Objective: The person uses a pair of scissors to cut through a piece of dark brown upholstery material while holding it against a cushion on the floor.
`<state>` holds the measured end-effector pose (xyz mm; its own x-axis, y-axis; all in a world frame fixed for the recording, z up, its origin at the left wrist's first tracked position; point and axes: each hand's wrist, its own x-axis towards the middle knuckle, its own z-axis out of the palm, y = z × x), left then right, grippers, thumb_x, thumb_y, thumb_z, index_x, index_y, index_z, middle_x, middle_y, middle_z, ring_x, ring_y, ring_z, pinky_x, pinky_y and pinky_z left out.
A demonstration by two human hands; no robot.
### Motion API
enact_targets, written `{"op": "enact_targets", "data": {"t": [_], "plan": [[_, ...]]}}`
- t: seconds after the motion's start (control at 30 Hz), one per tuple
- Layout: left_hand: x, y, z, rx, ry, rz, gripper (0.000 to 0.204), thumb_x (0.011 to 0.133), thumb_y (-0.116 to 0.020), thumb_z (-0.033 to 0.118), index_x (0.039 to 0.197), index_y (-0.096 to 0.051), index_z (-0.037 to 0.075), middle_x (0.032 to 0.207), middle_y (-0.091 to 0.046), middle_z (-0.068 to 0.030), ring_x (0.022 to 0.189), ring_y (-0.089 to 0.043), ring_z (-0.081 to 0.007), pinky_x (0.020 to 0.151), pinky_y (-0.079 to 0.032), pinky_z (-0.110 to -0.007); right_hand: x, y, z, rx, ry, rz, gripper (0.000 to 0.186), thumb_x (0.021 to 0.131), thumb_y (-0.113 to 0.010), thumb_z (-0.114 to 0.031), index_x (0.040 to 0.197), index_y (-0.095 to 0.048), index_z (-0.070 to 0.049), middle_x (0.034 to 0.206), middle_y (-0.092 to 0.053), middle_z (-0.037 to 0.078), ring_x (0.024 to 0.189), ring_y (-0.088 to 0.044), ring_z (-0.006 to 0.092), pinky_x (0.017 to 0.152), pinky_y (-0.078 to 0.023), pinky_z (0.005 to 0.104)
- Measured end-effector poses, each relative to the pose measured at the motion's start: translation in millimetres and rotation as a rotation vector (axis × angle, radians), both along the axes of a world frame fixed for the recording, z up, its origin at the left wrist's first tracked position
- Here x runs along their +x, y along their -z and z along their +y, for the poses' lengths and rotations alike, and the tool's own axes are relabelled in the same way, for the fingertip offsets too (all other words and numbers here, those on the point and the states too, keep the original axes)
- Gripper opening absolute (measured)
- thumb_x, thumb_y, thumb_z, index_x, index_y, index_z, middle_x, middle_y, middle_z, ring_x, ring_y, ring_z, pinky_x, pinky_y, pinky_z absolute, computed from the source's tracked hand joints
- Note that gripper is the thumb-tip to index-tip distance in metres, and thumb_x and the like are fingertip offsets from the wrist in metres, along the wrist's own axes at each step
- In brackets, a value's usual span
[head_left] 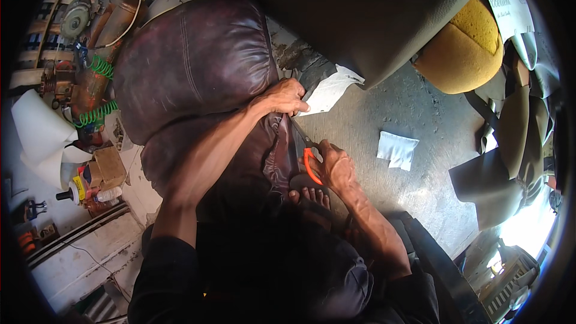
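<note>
My right hand (337,170) grips scissors with orange handles (310,167). Their blades point up and left, close to the edge of the dark maroon leather cover (278,159). Just beyond the blade tips, my left hand (285,96) is closed on a flap of material with a white underside (327,89), fingers pinched at its edge. That flap lies beside a large padded maroon cushion (192,54) with a double seam. Wrinkled folds of the leather hang below my left hand, near my sandalled foot (311,197). Whether the blades are cutting is too small to tell.
A big dark padded piece (360,12) stands ahead, with yellow foam (465,54) to its right. A white scrap (397,150) lies on the concrete floor (432,120). Brown sheets (498,180) hang at right. At left are a rusty compressor tank (117,21), green coiled hose (99,114) and white sheets (42,129).
</note>
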<state>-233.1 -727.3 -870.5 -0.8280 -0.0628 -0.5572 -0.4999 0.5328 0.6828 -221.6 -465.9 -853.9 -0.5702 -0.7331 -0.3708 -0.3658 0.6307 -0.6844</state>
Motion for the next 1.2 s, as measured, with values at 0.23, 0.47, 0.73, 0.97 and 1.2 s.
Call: {"op": "enact_targets", "data": {"t": [0.23,0.47,0.73,0.97,1.2], "plan": [[2,-3,-3,0.087,-0.054,0.006,0.042,0.075,-0.081,0.024,0.053,-0.05,0.006,0.054,-0.06,-0.007,0.051,-0.065,-0.0134,0.046,-0.046,-0.029,0,-4,2,0.023,-0.001,-0.034,0.059,0.086,-0.073,-0.054,0.112,-0.062,-0.002,0.102,-0.071,0.024,0.096,-0.068,0.0458,0.079,-0.054,0.0516],[0,0,-4,0.118,-0.102,0.006,0.034,0.075,-0.082,0.024,0.059,-0.06,0.003,0.056,-0.062,-0.0072,0.051,-0.064,-0.0129,0.047,-0.046,-0.029,8,-13,0,0.07,0.026,0.02,0.058,0.086,-0.073,-0.054,0.113,-0.062,-0.004,0.103,-0.071,0.021,0.096,-0.069,0.0453,0.081,-0.054,0.0525],[0,-2,-4,0.149,-0.124,0.027,0.032,0.076,-0.082,0.022,0.061,-0.061,0.002,0.059,-0.064,-0.0089,0.051,-0.064,-0.0128,0.048,-0.048,-0.028,-4,-14,1,0.112,-0.025,-0.115,0.063,0.087,-0.07,-0.058,0.112,-0.058,-0.001,0.1,-0.07,0.027,0.094,-0.068,0.0492,0.078,-0.053,0.0552],[-3,-6,-10,0.304,-0.412,0.128,0.029,0.077,-0.083,0.018,0.066,-0.06,0.003,0.061,-0.063,-0.009,0.05,-0.06,-0.0131,0.048,-0.047,-0.027,3,-26,17,0.171,0.032,-0.071,0.063,0.084,-0.075,-0.057,0.11,-0.06,-0.001,0.096,-0.071,0.026,0.093,-0.069,0.0476,0.076,-0.054,0.0522],[-5,-9,-8,0.254,-0.364,0.103,0.023,0.077,-0.08,0.017,0.077,-0.07,-0.003,0.064,-0.067,-0.0089,0.052,-0.062,-0.0133,0.051,-0.048,-0.027,1,-30,1,0.155,0.108,-0.029,0.064,0.082,-0.075,-0.06,0.113,-0.061,-0.005,0.104,-0.071,0.023,0.098,-0.068,0.0458,0.08,-0.054,0.0529]]}}
